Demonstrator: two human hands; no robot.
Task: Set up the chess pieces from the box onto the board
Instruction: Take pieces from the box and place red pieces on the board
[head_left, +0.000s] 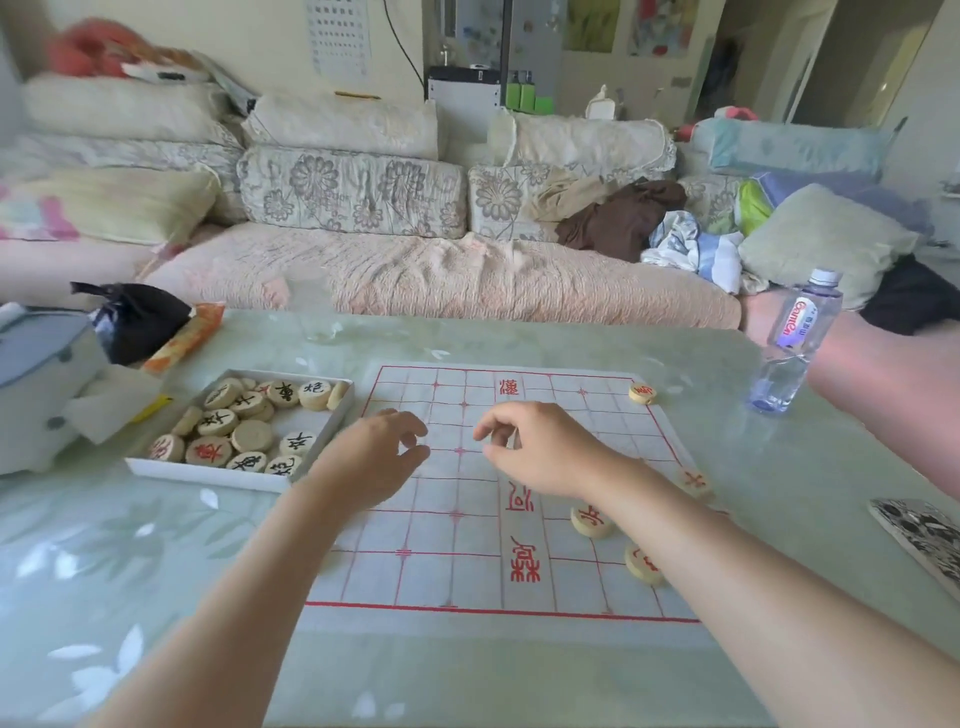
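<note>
A: Where are the pieces?

B: Mostly in the box (332, 415), just left of the board (467, 519); a few lie along the board's right edge, probably one side's rows begun.

A: And the hands?

B: Both hover over the board, fingers loosely curled. Left hand (382, 452) looks empty; whether the right hand (540, 447) pinches anything, I can't tell.

A pale green glass table (156, 545) with a leaf pattern fills the lower view. Behind it, from 9 to 3 o'clock, runs a sofa (441, 280) under a pinkish cover, with floral cushions (353, 192) along its back. A cream wall (270, 41) stands at 12 o'clock with a calendar (337, 36). Daylight enters a doorway (857, 62) at 2 o'clock.
</note>
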